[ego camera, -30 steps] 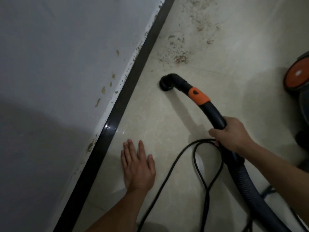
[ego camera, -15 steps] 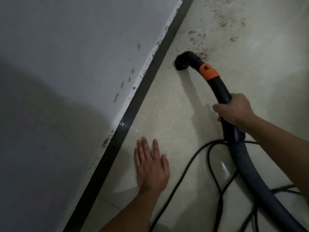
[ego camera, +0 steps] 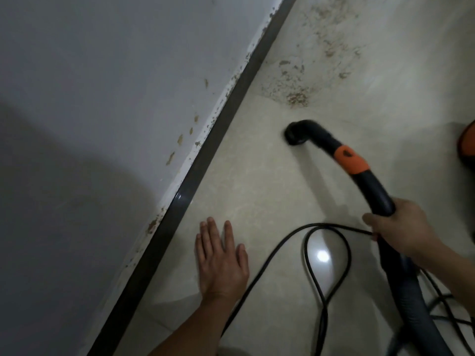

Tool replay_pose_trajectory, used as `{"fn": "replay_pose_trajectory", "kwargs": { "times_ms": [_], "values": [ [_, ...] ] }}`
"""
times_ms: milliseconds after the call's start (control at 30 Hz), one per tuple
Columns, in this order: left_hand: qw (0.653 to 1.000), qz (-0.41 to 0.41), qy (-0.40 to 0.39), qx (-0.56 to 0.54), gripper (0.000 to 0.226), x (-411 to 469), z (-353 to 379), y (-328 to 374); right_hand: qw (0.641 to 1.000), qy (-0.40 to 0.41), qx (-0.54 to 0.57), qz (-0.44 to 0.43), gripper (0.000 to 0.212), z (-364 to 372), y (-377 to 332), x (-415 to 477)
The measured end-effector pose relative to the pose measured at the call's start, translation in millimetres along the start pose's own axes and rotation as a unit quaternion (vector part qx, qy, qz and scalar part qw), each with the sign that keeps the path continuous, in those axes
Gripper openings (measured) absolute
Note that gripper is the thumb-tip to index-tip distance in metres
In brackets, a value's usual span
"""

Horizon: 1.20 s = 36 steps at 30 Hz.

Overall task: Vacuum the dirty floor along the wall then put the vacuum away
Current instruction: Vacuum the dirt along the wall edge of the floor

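Nearest, the left hand (ego camera: 221,263) lies flat on the pale floor (ego camera: 257,188), fingers straight and holding nothing, near the dark skirting (ego camera: 205,160) that runs along the foot of the grey wall (ego camera: 102,98). Just to its right a black power cord (ego camera: 272,255) loops across the tiles, and beyond that the ribbed hose (ego camera: 411,304) climbs from the lower right corner. The right hand (ego camera: 401,235) is wrapped round the curved vacuum handle (ego camera: 370,186), well apart from the left. Past an orange collar (ego camera: 350,160) the handle bends down to the black nozzle (ego camera: 295,134), whose mouth sits on or just above the floor; I cannot tell which. At the right edge a sliver of the orange-and-black vacuum body (ego camera: 467,142) shows.

Farther on, a patch of brown crumbs (ego camera: 295,96) lies just ahead of the nozzle, with thinner scatter (ego camera: 331,39) spreading beyond it towards the top of the view.

The tiles between the hands and the nozzle look clean, so the near stretch seems done. The dirty stretch ahead is untouched, and putting the vacuum away has not begun; I judge the task well short of halfway.
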<state>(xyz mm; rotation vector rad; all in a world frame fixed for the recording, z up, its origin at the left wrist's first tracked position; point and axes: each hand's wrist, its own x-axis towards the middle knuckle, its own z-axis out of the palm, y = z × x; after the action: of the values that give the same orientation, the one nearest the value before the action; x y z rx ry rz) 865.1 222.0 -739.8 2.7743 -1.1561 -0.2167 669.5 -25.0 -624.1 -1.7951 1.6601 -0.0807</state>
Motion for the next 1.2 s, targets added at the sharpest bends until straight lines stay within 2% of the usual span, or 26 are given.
{"fn": "replay_pose_trajectory", "kwargs": {
  "times_ms": [100,200,333,533,733,900,1000,1200],
  "values": [
    [1.000,-0.003,-0.002,0.002,0.063,0,0,0,0.989,0.052,0.113,0.075,0.019,-10,-19,41],
    [1.000,-0.004,-0.008,0.014,0.063,0,-1,1,0.978,0.037,0.189,0.080,0.022,-4,-59,73],
    [1.000,-0.002,-0.004,0.013,0.063,0,-1,1,0.989,-0.005,0.143,0.032,0.017,21,-73,65],
    [1.000,-0.001,-0.007,0.008,0.062,0,0,1,0.988,0.041,0.144,0.045,0.029,23,-72,77],
    [1.000,-0.004,-0.011,0.007,0.062,0,-2,0,0.993,-0.015,0.113,0.006,0.026,38,-95,81],
    [1.000,0.000,-0.006,0.006,0.062,0,1,0,0.989,-0.018,0.146,0.010,0.042,50,-142,116],
    [1.000,0.003,0.000,0.008,0.061,0,1,1,0.988,-0.040,0.149,-0.008,0.039,62,-163,117],
    [1.000,0.000,0.001,-0.002,0.062,-1,-3,3,0.994,-0.048,0.093,-0.012,0.020,23,-90,77]
  ]
}}
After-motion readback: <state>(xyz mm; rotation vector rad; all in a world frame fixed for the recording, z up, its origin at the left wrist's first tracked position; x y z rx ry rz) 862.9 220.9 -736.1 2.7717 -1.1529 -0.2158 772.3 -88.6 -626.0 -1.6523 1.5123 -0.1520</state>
